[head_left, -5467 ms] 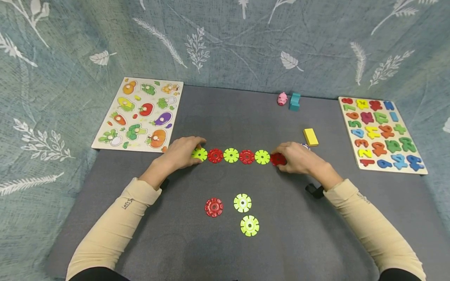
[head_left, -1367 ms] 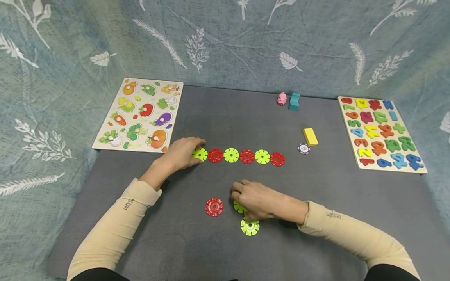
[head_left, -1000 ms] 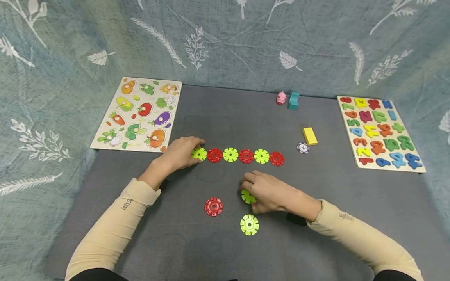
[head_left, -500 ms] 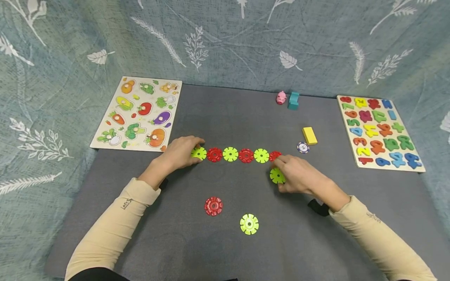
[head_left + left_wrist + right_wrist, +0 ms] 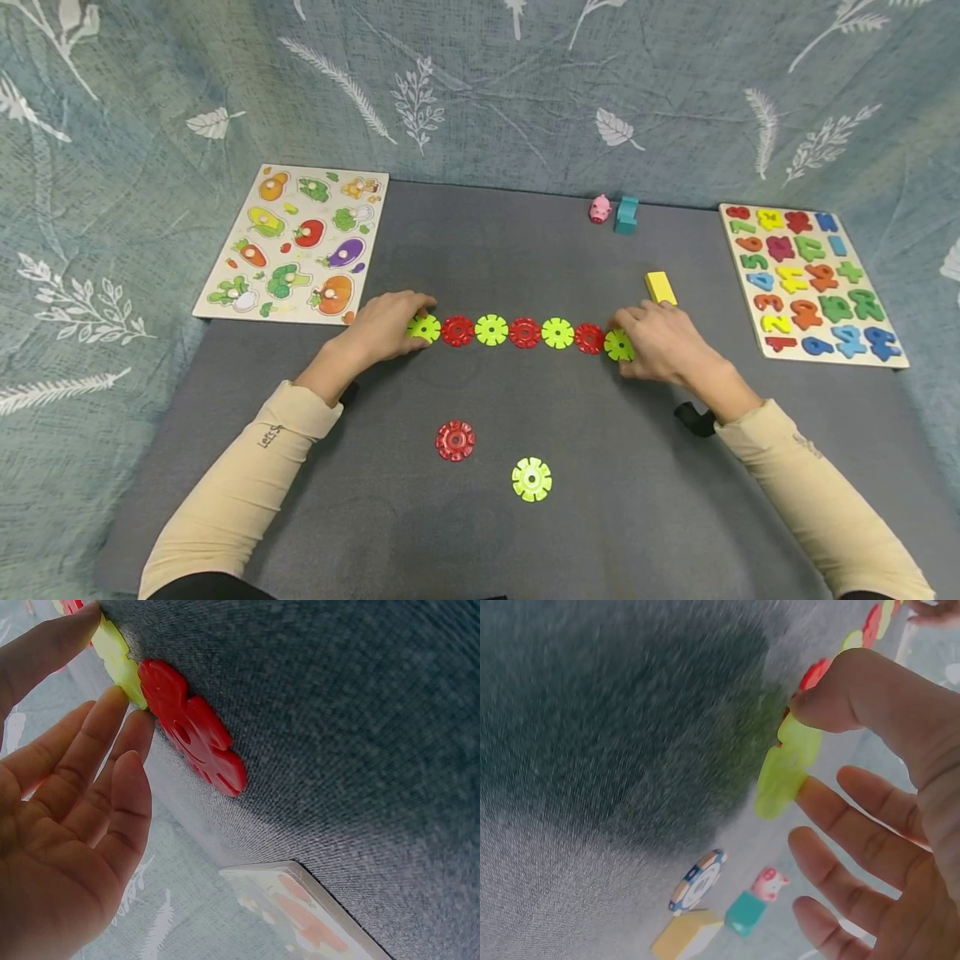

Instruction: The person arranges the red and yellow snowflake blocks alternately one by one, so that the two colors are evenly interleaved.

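Observation:
A row of red and yellow-green slotted snowflake discs lies across the table. My left hand is at its left end, thumb and fingertips pinching a green disc. Beneath that palm, the left wrist view shows a red disc, hidden from the head view. My right hand pinches another green disc at the right end, beside a red disc; whether their slots interlock I cannot tell. Nearer the body lie a loose red disc and a loose green disc.
A vegetable puzzle board lies at the back left, a number puzzle board at the right. Close beyond the right hand are a yellow block and a poker chip. A pink pig and a teal block stand behind.
My right hand released the red disc at the row's end, took a green disc from the near group and carried it up and right to that end. The left hand stayed put.

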Motion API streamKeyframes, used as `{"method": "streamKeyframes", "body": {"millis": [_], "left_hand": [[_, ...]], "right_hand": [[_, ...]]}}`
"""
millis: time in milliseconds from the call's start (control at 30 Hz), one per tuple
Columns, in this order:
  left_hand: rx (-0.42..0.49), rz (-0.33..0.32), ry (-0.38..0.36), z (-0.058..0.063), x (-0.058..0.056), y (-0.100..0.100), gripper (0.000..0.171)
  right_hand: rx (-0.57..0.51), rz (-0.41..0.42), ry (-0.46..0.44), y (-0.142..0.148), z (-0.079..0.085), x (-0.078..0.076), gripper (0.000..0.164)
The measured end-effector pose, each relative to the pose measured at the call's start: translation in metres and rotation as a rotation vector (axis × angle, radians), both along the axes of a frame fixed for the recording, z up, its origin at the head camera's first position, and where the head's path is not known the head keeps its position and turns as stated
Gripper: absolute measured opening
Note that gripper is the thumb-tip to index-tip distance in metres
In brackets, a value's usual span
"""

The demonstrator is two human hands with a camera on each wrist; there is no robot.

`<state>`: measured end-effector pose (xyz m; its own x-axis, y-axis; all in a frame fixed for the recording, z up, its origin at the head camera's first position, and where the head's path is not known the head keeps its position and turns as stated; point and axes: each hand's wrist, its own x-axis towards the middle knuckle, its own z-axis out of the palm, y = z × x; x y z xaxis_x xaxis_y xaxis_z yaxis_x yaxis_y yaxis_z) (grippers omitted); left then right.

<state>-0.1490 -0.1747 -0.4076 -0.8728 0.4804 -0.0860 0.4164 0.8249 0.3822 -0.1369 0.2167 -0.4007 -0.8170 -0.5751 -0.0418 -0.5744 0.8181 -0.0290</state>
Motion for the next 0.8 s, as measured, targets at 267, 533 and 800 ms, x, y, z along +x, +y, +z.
{"method": "streamKeyframes", "body": {"millis": [267,533,800], "left_hand": [[0.005,0.006,-0.005,0.001,0.001,0.000,0.056],[0.006,0.003,-0.006,0.000,-0.001,0.000,0.056],[0.006,0.005,-0.011,-0.001,0.000,-0.001,0.057]], "right_hand": [[0.039,-0.038,-0.061,0.003,-0.002,-0.011,0.047],[0.066,-0.053,-0.097,0.003,-0.001,-0.017,0.045],[0.047,-0.062,-0.125,0.003,-0.002,-0.018,0.044]]}}
